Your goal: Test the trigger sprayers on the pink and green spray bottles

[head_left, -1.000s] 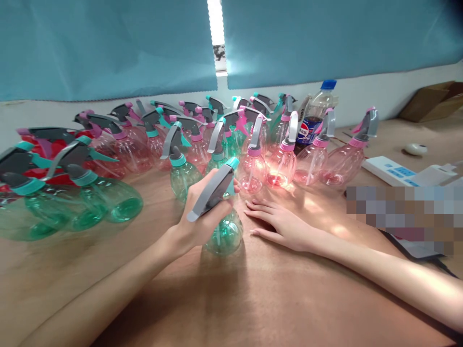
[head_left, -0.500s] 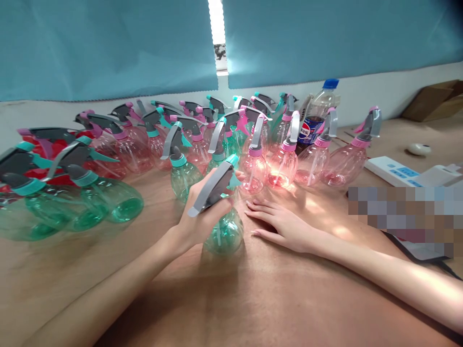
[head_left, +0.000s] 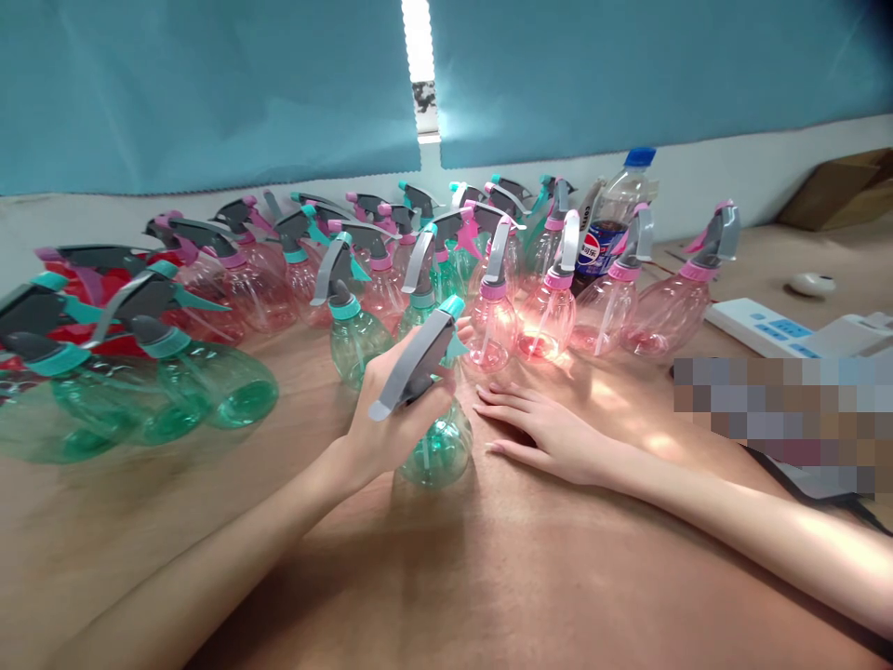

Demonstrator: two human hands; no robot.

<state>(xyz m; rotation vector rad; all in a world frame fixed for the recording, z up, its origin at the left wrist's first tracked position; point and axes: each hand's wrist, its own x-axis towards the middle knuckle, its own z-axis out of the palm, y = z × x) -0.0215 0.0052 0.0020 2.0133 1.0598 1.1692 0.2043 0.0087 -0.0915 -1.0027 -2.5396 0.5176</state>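
Note:
My left hand (head_left: 387, 414) is wrapped round the neck of a green spray bottle (head_left: 438, 451) in the middle of the table. Its grey trigger head with a teal nozzle rises above my fingers, and the clear green body shows below them. To its right, my right hand (head_left: 540, 428) lies flat on the wooden table (head_left: 488, 577), fingers stretched out and slightly apart, holding nothing. Just behind my left hand stands another green spray bottle (head_left: 355, 344). A pink spray bottle (head_left: 492, 326) stands beyond my right fingertips.
Several pink and green spray bottles crowd the back. Several green spray bottles (head_left: 216, 381) stand at the left. A cola bottle (head_left: 606, 228) with a blue cap is behind the pink ones. At the right are a white device (head_left: 757, 326), a white mouse (head_left: 810, 285) and a cardboard box (head_left: 837, 191).
The green spray bottle in my left hand has shifted very slightly to the right, its head tilting a little. My right hand stays flat in the same place.

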